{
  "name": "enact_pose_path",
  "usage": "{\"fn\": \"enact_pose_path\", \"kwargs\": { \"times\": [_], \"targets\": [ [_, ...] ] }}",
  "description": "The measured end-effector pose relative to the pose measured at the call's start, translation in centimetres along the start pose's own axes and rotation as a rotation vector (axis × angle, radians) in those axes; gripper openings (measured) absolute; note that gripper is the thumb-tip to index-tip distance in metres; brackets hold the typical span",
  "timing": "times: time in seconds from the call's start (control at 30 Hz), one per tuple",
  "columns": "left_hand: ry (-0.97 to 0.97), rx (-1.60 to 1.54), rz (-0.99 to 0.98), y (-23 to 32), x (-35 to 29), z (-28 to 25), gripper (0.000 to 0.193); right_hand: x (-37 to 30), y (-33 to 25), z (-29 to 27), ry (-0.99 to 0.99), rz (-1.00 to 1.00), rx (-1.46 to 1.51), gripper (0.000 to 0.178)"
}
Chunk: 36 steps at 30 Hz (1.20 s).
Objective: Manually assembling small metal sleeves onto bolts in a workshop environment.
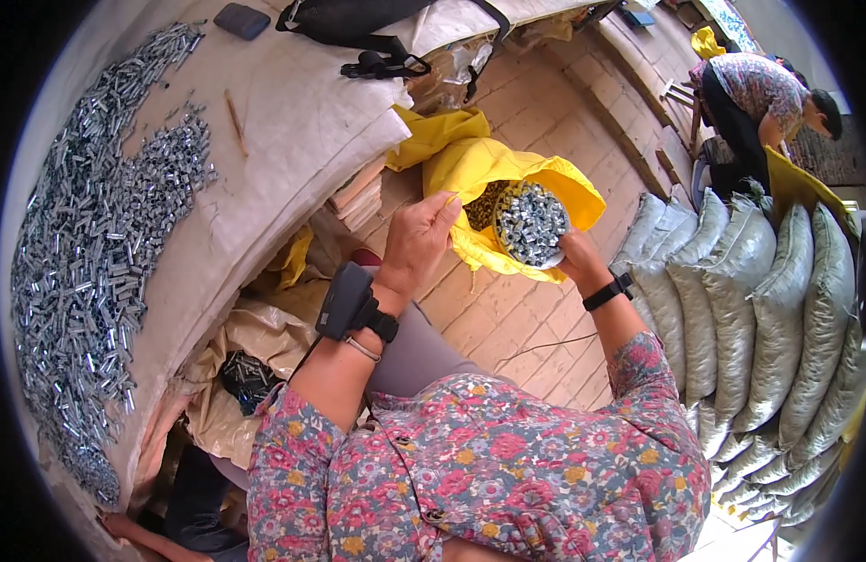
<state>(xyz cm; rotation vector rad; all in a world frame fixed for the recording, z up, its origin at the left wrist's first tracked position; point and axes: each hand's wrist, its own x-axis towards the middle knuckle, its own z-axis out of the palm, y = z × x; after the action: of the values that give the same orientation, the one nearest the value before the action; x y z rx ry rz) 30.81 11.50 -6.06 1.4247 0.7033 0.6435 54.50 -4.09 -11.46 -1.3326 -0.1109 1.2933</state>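
Observation:
A yellow sack [456, 169] stands open in front of me with small brassy metal parts [482, 208] showing inside. My left hand [422, 234] pinches the near left edge of its mouth. In my right hand [581, 255] is a round bowl [566, 221], gripped by its right rim and held at the sack's mouth. Short silvery metal pieces [531, 225] fill the bowl. The underside of the bowl is hidden, so I cannot tell whether it rests on the parts below.
A covered table [264, 178] at left bears a long heap of metal tubes [87, 253], a thin stick [235, 122] and a black bag [358, 23]. Stuffed pale sacks [733, 309] line the right. Another person [756, 98] bends over at the far right; someone's arm [152, 536] shows lower left.

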Motion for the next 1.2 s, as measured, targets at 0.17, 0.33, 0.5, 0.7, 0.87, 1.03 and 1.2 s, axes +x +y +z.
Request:
{"fn": "enact_pose_path", "kwargs": {
  "times": [0.17, 0.33, 0.5, 0.7, 0.87, 1.03, 1.2],
  "targets": [
    [0.088, 0.046, 0.002, -1.5, 0.2, -0.8, 0.025, -0.9, -0.6, 1.0, -0.107, -0.015, -0.051, 0.034],
    [0.135, 0.068, 0.148, -0.8, 1.1, 0.2, 0.025, -2.6, -2.4, -0.1, -0.175, 0.018, -0.064, 0.033],
    [0.25, 0.193, 0.197, -1.1, 0.8, -0.4, 0.028, -5.4, -5.5, 6.3, -0.167, 0.088, -0.146, 0.035],
    [0.284, 0.185, 0.164, -1.8, 0.8, 0.0, 0.028, -6.6, -9.5, 14.3, -0.363, 0.07, -0.36, 0.038],
    [0.161, 0.382, 0.227, -1.4, 0.4, 0.5, 0.026, -3.5, -12.5, 21.6, -0.531, 0.042, -0.493, 0.039],
    [0.267, 0.174, 0.158, -0.7, 0.3, 0.6, 0.026, 4.9, -11.0, 33.2, -0.697, 0.002, -0.44, 0.024],
    [0.193, 0.204, 0.129, 0.5, 0.2, -0.2, 0.025, 14.5, -7.8, 45.0, -0.892, -0.961, -1.293, 0.02]
  ]
}}
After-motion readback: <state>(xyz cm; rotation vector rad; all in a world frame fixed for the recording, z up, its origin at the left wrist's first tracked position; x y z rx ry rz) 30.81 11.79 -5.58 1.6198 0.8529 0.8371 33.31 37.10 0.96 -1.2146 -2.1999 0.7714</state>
